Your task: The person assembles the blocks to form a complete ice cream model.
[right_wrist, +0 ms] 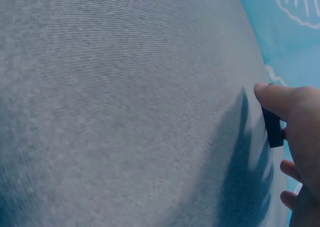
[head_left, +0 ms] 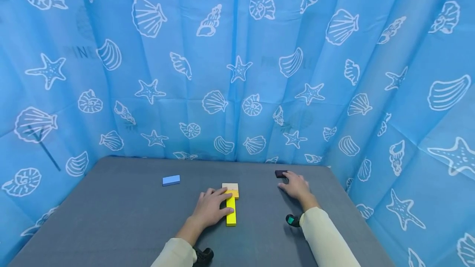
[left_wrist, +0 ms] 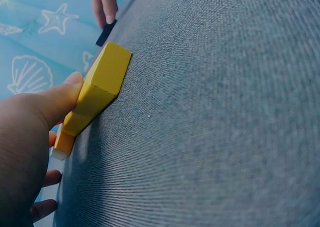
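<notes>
In the head view a bright yellow block (head_left: 231, 216) lies lengthwise on the grey table, its far end against an orange-yellow block (head_left: 234, 193). A cream block (head_left: 230, 186) sits just beyond that. My left hand (head_left: 210, 207) rests over them, thumb on the yellow block's top and fingertips across the orange-yellow one; the left wrist view shows this thumb (left_wrist: 70, 89) lying straight. Farther right, my right hand (head_left: 297, 185) reaches a small dark block (head_left: 281, 174), an index fingertip over its right end. Its thumb (right_wrist: 275, 97) extends in front of the block, apart from it in the head view.
A blue block (head_left: 171, 180) lies toward the back left of the grey cloth-covered table (head_left: 126, 213). A blue shell-patterned curtain (head_left: 237, 94) hangs behind the table and along both sides. Black straps with small devices sit at both wrists.
</notes>
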Demonstrator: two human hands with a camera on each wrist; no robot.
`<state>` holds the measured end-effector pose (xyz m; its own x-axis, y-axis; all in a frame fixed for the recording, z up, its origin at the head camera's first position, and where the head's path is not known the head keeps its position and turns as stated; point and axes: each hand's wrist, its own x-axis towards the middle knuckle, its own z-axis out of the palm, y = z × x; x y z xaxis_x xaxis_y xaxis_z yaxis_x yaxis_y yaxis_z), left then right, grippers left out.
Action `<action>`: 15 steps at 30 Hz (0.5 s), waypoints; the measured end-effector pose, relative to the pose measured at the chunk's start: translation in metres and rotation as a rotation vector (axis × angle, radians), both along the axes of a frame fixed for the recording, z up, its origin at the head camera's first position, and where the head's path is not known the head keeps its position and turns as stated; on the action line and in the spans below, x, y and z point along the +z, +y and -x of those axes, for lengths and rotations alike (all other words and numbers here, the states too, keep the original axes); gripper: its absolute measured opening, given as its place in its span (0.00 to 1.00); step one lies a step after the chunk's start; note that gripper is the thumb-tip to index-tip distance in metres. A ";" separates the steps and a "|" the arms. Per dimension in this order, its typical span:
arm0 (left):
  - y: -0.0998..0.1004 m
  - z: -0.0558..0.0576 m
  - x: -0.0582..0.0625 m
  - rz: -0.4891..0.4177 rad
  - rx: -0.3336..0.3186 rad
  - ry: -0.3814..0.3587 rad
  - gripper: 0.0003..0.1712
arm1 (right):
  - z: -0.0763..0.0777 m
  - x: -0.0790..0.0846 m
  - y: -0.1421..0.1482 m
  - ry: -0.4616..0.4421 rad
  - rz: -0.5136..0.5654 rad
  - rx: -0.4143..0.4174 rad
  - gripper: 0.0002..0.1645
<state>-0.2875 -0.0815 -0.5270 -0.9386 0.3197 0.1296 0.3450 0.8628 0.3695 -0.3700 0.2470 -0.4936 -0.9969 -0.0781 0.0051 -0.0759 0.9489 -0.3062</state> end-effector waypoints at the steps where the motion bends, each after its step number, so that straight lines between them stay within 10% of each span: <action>1: 0.000 0.000 0.000 -0.001 0.001 0.001 0.32 | 0.000 0.000 -0.001 0.001 0.001 0.006 0.35; 15: 0.001 0.000 0.000 0.000 0.003 -0.005 0.32 | -0.003 -0.006 -0.033 0.056 0.019 0.080 0.34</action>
